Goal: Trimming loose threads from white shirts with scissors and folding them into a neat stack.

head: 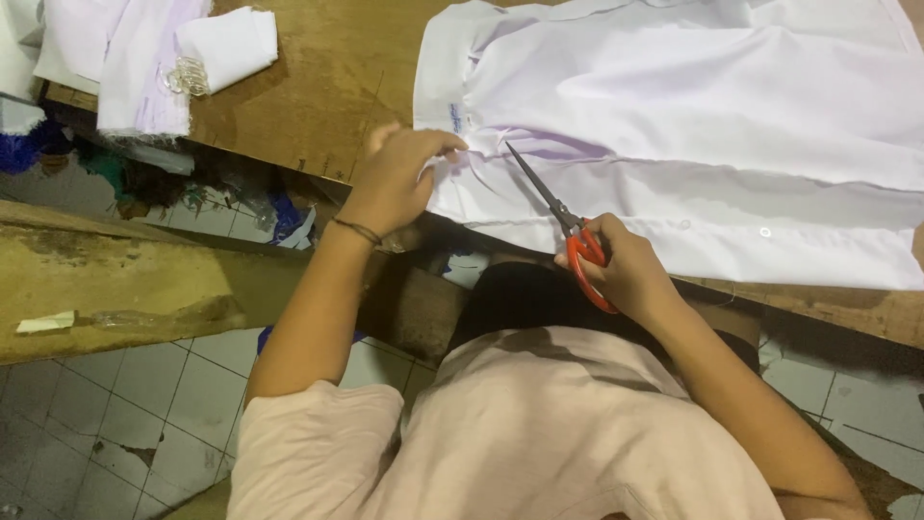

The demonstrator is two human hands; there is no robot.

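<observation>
A white shirt (693, 125) lies spread on a brown wooden table (327, 87). My left hand (399, 173) pinches the shirt's edge near a small blue label. In my right hand (626, 265) are red-handled scissors (563, 220), with the blades pointing up and left onto the fabric. The blade tips rest close to the fingers of my left hand. Small white buttons show along the shirt's near hem.
Folded white cloth pieces (154, 48) and a bunch of metal pins or clips (188, 75) sit at the table's far left. A wooden bench (106, 279) stands at the left. Cracked white floor tiles (125, 414) and scraps lie below.
</observation>
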